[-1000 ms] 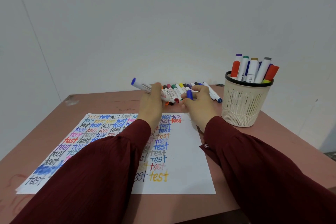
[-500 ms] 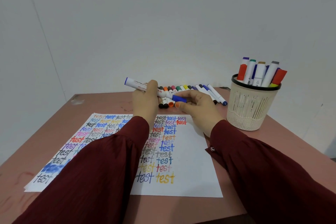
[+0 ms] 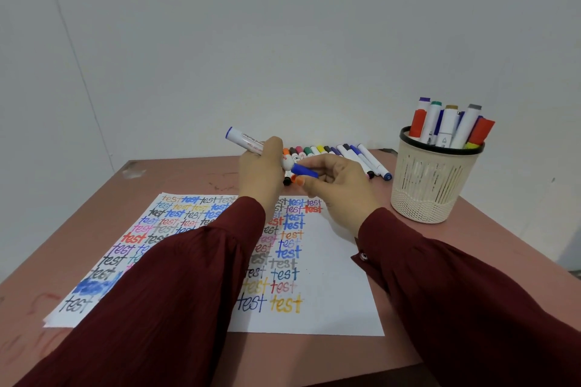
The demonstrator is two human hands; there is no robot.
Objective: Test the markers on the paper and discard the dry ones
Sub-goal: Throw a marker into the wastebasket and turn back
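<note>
My left hand (image 3: pixel 261 173) grips a thick white marker (image 3: pixel 245 140) with a blue end, tilted up to the left above the table. My right hand (image 3: pixel 339 188) pinches the marker's blue cap (image 3: pixel 304 171) at its lower end; whether the cap is fully off is unclear. Below the hands lies white paper (image 3: pixel 333 302) covered with the word "test" in many colours. A row of several thin markers (image 3: pixel 345 154) lies on the table behind my hands.
A cream mesh cup (image 3: pixel 434 185) with several thick markers stands at the right on the pinkish-brown table (image 3: pixel 188 176). A white wall rises close behind the table. The table's front edge runs just below the paper.
Both hands have lifted the blue marker away from the row toward the paper. My right hand now grips the blue cap at the marker's end.
</note>
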